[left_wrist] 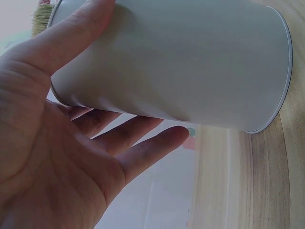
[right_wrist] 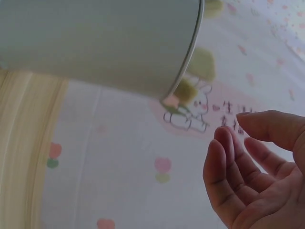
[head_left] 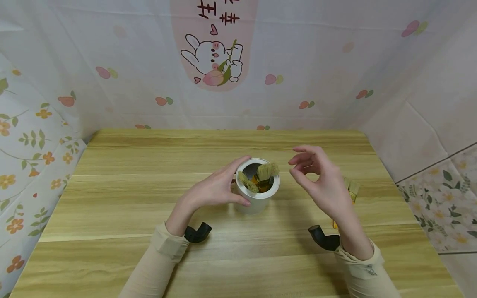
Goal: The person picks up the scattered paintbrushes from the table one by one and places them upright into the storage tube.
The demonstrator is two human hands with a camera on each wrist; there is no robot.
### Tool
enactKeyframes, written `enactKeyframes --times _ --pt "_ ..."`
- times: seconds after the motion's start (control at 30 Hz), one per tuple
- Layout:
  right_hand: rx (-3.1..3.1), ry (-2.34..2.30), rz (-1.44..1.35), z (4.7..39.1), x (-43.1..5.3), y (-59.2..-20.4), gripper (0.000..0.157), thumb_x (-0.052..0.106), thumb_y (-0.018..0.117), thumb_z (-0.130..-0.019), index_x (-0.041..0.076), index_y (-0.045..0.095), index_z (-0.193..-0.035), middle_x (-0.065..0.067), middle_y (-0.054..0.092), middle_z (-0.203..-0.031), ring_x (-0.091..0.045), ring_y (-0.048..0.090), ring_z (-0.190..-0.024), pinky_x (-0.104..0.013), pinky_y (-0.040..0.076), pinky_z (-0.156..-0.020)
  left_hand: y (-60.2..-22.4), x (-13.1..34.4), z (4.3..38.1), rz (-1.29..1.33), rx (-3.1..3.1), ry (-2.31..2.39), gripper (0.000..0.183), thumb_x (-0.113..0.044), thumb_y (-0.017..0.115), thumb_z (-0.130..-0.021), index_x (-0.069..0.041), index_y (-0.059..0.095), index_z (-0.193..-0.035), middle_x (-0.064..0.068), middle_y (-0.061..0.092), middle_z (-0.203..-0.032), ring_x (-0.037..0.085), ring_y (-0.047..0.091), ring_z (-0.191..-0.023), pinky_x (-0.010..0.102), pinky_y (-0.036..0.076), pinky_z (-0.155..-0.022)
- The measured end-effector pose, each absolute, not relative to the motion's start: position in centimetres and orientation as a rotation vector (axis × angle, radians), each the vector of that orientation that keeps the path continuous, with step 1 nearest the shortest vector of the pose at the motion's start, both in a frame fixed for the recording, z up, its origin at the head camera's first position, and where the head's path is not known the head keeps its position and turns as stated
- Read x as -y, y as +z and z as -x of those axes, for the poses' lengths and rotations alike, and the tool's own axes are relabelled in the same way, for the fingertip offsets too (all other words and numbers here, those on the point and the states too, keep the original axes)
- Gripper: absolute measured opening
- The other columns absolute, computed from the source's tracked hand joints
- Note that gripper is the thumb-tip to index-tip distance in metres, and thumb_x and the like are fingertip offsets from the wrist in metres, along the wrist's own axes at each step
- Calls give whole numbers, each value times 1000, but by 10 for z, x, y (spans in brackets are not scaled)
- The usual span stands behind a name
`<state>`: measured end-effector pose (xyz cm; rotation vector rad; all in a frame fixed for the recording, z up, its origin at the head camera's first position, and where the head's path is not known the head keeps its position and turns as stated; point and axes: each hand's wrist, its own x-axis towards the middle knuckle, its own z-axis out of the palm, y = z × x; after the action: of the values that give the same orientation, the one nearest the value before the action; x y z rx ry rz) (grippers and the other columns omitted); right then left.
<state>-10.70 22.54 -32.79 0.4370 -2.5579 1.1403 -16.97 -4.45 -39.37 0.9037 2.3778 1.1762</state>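
White canister stands upright on the bench, brushes poking out, left grip wrapped round it from 9 o'clock! At 3 o'clock, the right grip hangs clear, loosely bent, half parted, nothing in it.

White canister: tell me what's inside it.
Inside the white canister, at least two paintbrushes stand bristle-end up. The brushes and canister wall cover their lower ends and the bottom.
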Motion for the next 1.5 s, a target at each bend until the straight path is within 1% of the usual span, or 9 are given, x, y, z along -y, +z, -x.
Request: enactKeyframes --times 0.13,0.4,0.83,1.03,1.13,1.23,1.3,1.37,1.5 --pt "2542 1185 -360 105 -240 -328 47 -2 70 -94 8 55 -138 -5 70 -108 2 61 -94 -9 51 -83 -393 43 169 -907 -2376 1174 118 -34 94 -75 -23 17 -165 3 33 -166 25 42 -149 50 40 -120" --pt "2480 1219 -195 107 -273 -330 49 -1 67 -96 5 52 -142 17 65 -108 1 63 -93 -8 52 -78 -393 42 169 -905 -2385 1172 118 -34 94 -75 -23 18 -165 4 32 -167 26 41 -150 52 39 -120" --pt "2582 1124 37 98 -320 -361 46 7 66 -99 7 52 -143 16 63 -108 8 61 -89 -5 51 -73 -391 43 168 -887 -2369 1171 119 -36 93 -75 -23 16 -165 3 31 -167 26 41 -149 52 39 -120" --pt "2699 1014 164 96 -338 -371 47 17 63 -101 9 50 -146 -5 66 -118 8 57 -95 -1 45 -75 -393 44 168 -886 -2365 1184 119 -36 93 -75 -23 16 -165 2 32 -166 26 43 -148 52 41 -118" --pt "2806 935 217 98 -346 -372 50 21 59 -103 7 46 -149 -19 64 -125 -13 64 -103 -8 46 -70 -393 44 169 -884 -2367 1185 119 -37 93 -75 -24 16 -165 2 32 -166 25 43 -148 52 41 -119" --pt "2952 907 246 101 -356 -376 60 24 60 -103 1 37 -153 -29 59 -130 -43 65 -108 -23 56 -69 -393 44 169 -884 -2364 1190 119 -37 93 -75 -24 17 -165 1 32 -166 25 43 -148 52 40 -119" --pt "3047 947 271 104 -362 -378 67 24 61 -102 -4 29 -155 -35 53 -133 -51 63 -111 -37 61 -71 -393 44 168 -883 -2364 1192 119 -37 94 -75 -24 17 -165 1 32 -166 25 43 -148 52 40 -119" --pt "3124 987 308 106 -367 -381 74 24 63 -102 -7 23 -157 -39 48 -137 -53 63 -113 -46 62 -76 -393 45 168 -883 -2360 1199 119 -36 94 -75 -23 17 -165 1 32 -166 25 43 -148 51 40 -119" --pt "3210 1034 391 109 -375 -386 80 26 63 -103 -10 16 -158 -42 42 -140 -45 71 -102 -47 62 -78 -393 44 168 -881 -2353 1201 119 -35 94 -75 -25 17 -165 1 31 -167 24 41 -149 51 39 -120"
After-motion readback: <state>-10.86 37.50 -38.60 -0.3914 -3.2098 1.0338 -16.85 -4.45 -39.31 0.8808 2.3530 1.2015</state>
